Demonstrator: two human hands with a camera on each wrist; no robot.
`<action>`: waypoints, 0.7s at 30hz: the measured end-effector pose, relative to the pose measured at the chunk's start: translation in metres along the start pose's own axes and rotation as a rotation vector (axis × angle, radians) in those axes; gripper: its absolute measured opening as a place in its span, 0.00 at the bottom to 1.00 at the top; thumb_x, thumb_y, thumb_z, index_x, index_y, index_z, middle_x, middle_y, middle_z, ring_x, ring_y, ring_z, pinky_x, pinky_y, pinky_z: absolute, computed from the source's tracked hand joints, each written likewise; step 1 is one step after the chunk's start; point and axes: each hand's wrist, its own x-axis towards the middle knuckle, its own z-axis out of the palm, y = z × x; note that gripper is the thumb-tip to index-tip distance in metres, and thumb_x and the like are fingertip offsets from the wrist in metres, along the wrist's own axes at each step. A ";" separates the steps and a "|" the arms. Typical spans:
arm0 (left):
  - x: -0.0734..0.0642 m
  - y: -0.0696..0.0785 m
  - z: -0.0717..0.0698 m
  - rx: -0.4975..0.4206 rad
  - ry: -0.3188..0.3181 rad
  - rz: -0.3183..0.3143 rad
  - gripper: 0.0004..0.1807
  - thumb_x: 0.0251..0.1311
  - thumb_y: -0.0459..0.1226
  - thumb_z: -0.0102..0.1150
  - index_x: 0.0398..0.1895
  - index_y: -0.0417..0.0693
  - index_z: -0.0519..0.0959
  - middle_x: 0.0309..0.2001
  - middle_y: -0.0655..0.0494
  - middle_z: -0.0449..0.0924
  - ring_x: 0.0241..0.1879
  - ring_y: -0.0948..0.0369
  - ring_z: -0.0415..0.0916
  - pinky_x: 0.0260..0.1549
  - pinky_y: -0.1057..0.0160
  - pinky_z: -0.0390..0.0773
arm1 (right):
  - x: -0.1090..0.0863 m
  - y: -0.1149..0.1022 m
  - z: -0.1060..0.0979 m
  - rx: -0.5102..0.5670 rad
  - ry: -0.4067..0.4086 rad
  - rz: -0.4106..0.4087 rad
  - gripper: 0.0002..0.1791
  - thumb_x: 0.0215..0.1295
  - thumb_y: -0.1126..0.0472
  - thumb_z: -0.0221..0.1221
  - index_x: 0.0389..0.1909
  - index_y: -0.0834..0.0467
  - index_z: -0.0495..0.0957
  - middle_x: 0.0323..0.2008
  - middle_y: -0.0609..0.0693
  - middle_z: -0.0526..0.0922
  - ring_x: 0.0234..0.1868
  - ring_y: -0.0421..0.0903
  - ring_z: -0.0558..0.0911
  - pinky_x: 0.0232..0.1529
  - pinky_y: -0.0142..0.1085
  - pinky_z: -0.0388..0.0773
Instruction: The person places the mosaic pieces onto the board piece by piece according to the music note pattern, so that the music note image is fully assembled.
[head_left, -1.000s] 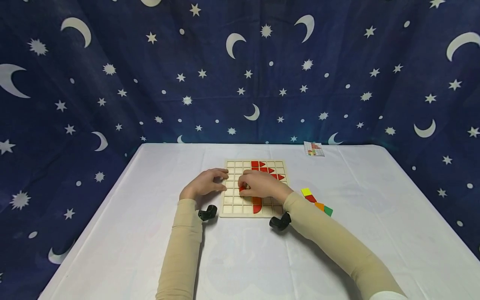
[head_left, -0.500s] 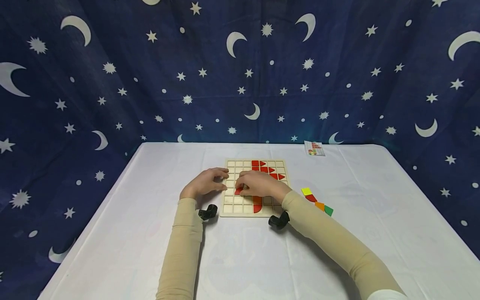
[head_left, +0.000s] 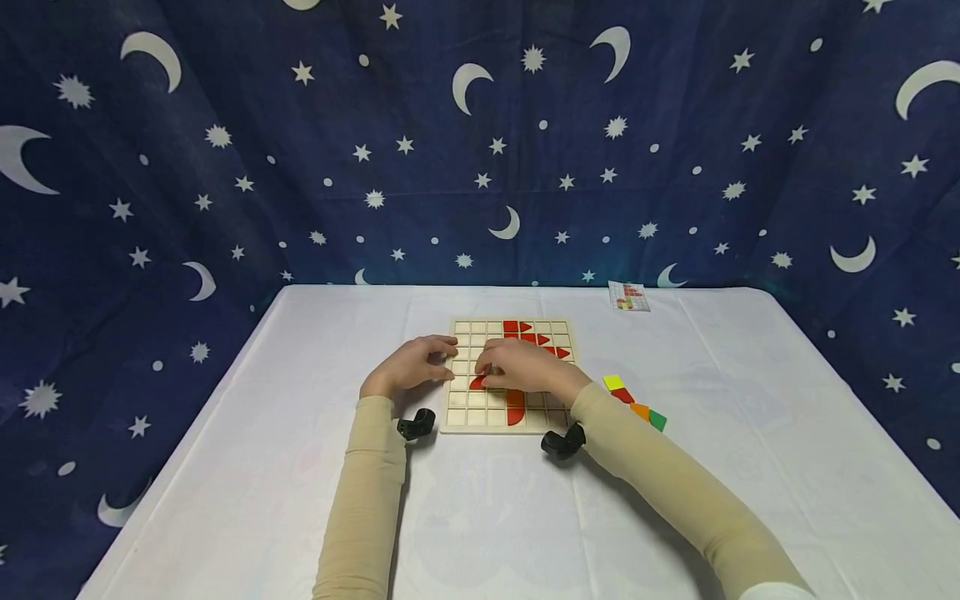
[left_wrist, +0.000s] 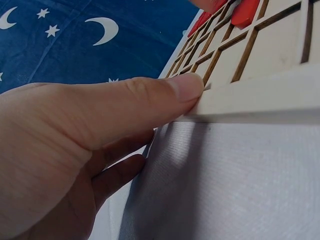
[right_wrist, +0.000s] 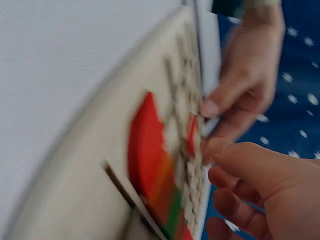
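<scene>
A wooden grid board [head_left: 457,421] lies on the table with red and orange tiles in its right half. My left hand [head_left: 405,367] is at the board's left edge, thumb against the rim in the left wrist view, fingers loosely spread. A red tile with a curved side [head_left: 477,383] lies in a cell left of the board's middle. Over the board, my right hand [head_left: 525,367] has its fingertips right beside this tile. In the right wrist view, the thumb [right_wrist: 225,147] points toward the red tile [right_wrist: 191,134], with the other fingers loosely bent; part of the board is hidden under this hand.
Right of the board lie loose yellow [head_left: 612,382], red [head_left: 622,396], orange [head_left: 640,412] and green tiles [head_left: 657,420]. A small printed pattern card [head_left: 628,297] lies near the table's back edge. A dark blue star-and-moon curtain [head_left: 420,125] hangs behind the table.
The red curved tile came into view on the board at the left of my right fingertips, turning slightly. My right hand shifted left, then a little back right. My left hand stayed put.
</scene>
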 end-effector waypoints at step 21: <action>0.000 0.003 0.002 -0.015 -0.005 -0.035 0.26 0.58 0.38 0.68 0.61 0.41 0.77 0.70 0.49 0.66 0.73 0.50 0.55 0.71 0.51 0.56 | -0.153 0.069 -0.048 0.214 -0.120 0.493 0.05 0.63 0.61 0.63 0.38 0.57 0.81 0.32 0.45 0.80 0.33 0.44 0.75 0.39 0.38 0.75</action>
